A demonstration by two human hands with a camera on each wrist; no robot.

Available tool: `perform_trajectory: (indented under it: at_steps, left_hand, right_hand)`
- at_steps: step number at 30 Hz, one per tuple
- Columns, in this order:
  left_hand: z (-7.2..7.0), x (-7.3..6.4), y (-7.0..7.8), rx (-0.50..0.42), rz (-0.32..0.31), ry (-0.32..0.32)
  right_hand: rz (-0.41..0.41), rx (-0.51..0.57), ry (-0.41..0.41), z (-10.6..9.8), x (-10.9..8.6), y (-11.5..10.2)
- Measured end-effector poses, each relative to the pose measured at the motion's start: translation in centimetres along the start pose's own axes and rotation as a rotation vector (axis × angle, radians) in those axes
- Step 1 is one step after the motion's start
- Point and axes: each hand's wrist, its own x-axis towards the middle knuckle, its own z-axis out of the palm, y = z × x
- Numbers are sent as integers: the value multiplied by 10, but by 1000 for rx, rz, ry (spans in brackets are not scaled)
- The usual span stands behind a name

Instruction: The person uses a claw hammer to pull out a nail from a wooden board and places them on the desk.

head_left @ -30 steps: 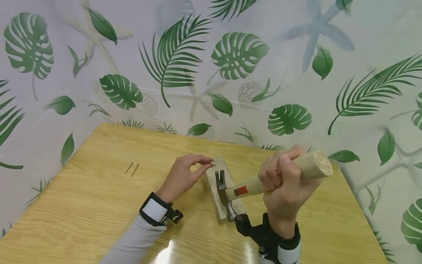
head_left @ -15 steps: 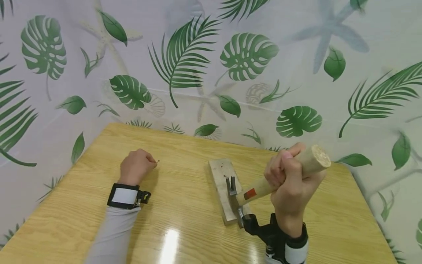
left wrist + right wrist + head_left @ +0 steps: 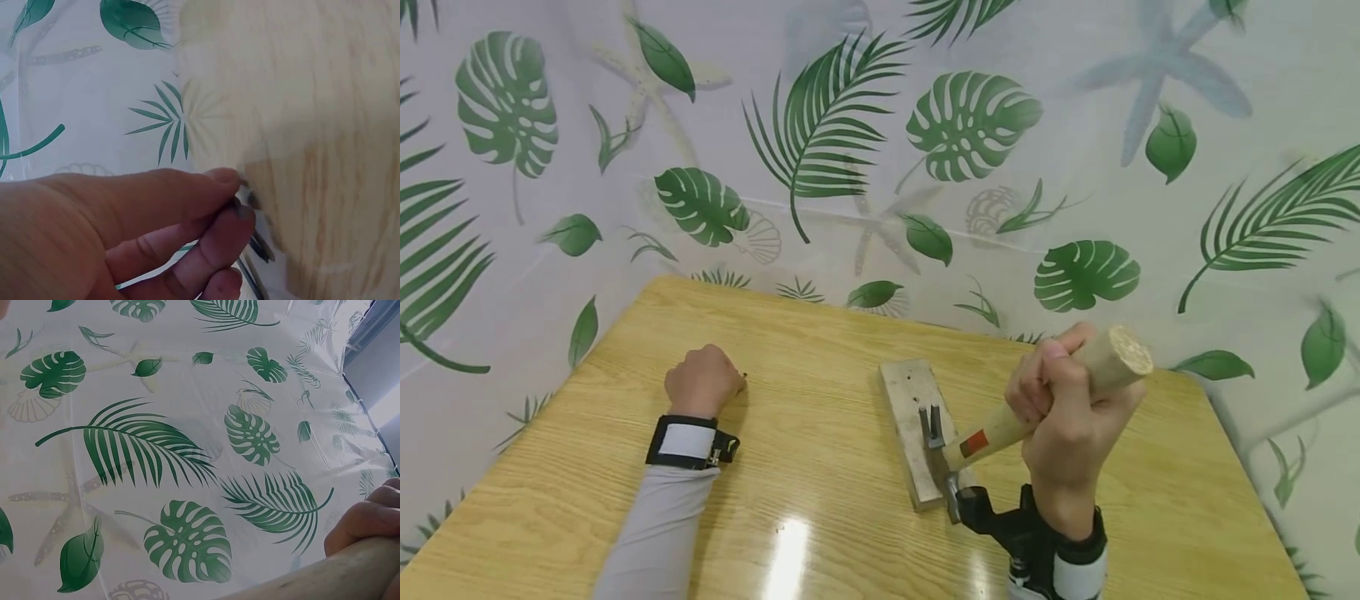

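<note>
My right hand (image 3: 1071, 412) grips the thick wooden handle of a claw hammer (image 3: 992, 437), also partly seen as a pale handle (image 3: 325, 575) in the right wrist view. Its head lies over a pale wooden block (image 3: 906, 408), the claw toward the far end. Two small dark spots show on the block's far part. Off to the left, my left hand (image 3: 703, 381) is low over the table. In the left wrist view its thumb and forefinger pinch a dark nail (image 3: 261, 247). A second thin nail (image 3: 250, 275) shows just below, partly hidden by the fingers.
A yellow wood-grain table (image 3: 820, 433) bears everything. Behind it hangs a white curtain (image 3: 865, 150) with green leaf prints, meeting the table's far edge.
My left hand has left the block and moved left to the two nails on the table, where it pinches one. My right hand still holds the hammer over the block.
</note>
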Motion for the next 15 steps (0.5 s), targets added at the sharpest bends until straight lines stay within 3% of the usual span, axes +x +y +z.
perform_trajectory:
  at_steps: [10,15]
  left_hand:
    - [-4,-5,10,49,26,39]
    - [-12,-13,18,6,88,70]
  right_hand:
    - [-3,-28,-6,-5,5,-5]
    - [8,-54,-25,-11,6,-10]
